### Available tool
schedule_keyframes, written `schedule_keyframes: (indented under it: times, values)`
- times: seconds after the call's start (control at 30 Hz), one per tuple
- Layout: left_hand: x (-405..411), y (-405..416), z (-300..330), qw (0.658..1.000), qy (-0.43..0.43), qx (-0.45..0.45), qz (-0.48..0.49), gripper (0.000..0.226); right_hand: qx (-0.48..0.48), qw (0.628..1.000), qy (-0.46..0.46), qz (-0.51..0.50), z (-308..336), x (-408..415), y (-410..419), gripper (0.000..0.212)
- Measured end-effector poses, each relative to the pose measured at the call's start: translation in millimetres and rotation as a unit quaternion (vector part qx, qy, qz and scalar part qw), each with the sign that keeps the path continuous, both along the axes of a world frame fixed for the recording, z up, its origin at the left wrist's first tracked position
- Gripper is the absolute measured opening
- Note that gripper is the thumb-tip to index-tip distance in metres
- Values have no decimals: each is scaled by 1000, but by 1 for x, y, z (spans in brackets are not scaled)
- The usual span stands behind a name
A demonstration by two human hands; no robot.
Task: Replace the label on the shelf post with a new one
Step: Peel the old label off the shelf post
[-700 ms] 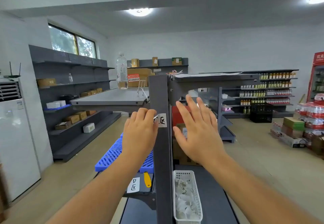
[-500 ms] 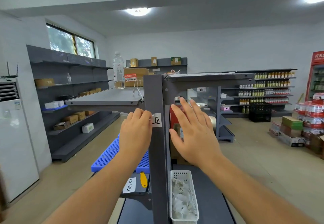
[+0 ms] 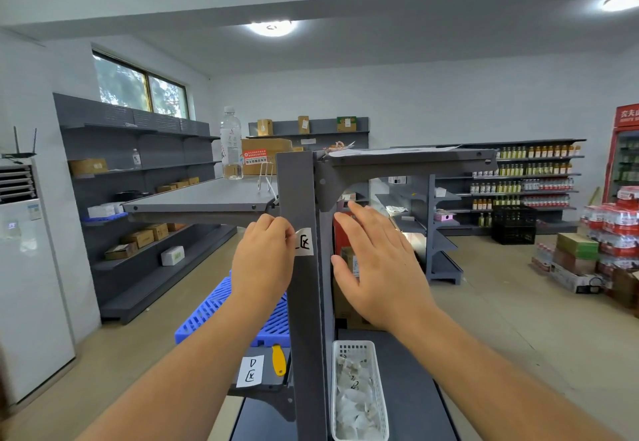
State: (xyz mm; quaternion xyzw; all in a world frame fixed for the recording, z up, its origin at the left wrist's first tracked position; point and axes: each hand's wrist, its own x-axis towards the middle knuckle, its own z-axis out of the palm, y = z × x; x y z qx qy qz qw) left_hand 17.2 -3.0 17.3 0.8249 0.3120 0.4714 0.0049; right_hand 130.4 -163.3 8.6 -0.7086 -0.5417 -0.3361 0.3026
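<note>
A dark grey shelf post (image 3: 306, 319) stands upright in the middle of the view. A small white label (image 3: 304, 241) with black handwriting is stuck on its front face at hand height. My left hand (image 3: 262, 261) is on the post's left side, fingertips pinching the label's left edge. To the right of the post my right hand (image 3: 377, 268) hovers flat with fingers spread, holding nothing. A second white label (image 3: 250, 371) with handwriting lies on the lower shelf at the left of the post, next to a yellow-handled tool (image 3: 278, 359).
A white mesh basket (image 3: 359, 392) of crumpled paper scraps sits on the lower shelf right of the post. A water bottle (image 3: 231, 148) stands on the upper left shelf (image 3: 200, 200). A blue plastic pallet (image 3: 221, 306) lies below. Stocked shelves and boxes line the walls.
The view has shifted slightly. My left hand's fingertips stay at the label's left edge, and the right hand has moved a little away from the post.
</note>
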Motion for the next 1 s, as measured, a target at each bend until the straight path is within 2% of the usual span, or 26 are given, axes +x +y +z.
schedule_keyframes:
  times: [0.33,0.4,0.47,0.57,0.7,0.83,1.0]
  values:
    - [-15,-5,-19,999,-3,15,-38,6,-19,998,52,21,-9,4,13,50]
    - [-20,-8,-20,998,-3,21,-53,5,-15,995,89,47,-10,4,18,46]
    - [-24,-13,-19,997,-13,36,-74,6,-1,979,179,99,-8,2,22,41]
    - [-30,-21,-12,992,-24,64,-106,9,21,910,379,169,-1,1,27,33]
    - [-31,-28,-7,983,-25,115,-139,12,-15,768,592,243,6,-4,28,46]
    - [-25,-29,-11,977,-8,149,-155,2,-10,680,671,294,4,-8,26,33]
    - [-20,-33,-17,970,4,162,-182,5,1,642,691,331,1,0,20,16]
